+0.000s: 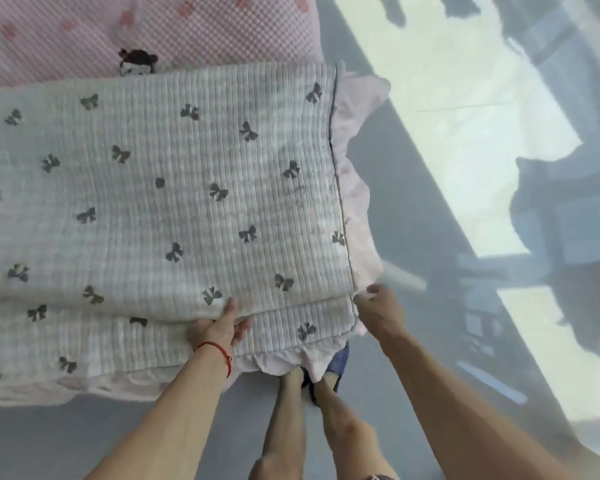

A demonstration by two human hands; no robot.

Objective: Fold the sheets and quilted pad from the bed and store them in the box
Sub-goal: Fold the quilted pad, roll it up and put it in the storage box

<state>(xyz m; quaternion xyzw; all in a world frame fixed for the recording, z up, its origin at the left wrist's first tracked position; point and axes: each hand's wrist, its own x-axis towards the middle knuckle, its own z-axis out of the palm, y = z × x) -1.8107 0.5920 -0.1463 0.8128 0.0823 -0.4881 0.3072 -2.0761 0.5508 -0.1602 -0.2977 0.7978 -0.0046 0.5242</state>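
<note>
Head view, looking down at the bed edge. The quilted pad (160, 202), white with dark bow prints and a pink ruffled border, lies folded on the bed; its long axis runs left to right across the view, and its short bound end faces right, toward the floor (413, 209). The upper layer's near edge lies short of the lower layer's, leaving a strip of the lower layer showing along the side nearest the person. The left hand (220, 327), with a red string (219, 351) at the wrist, grips that near edge of the upper layer, thumb on top and fingers curled beneath. The right hand (378, 306) pinches the pad's near right corner, fingers curled on the fabric. A pink dotted cover (153, 26) lies on the bed beyond the pad. The person's bare legs (291, 410) stand below the ruffle.
</note>
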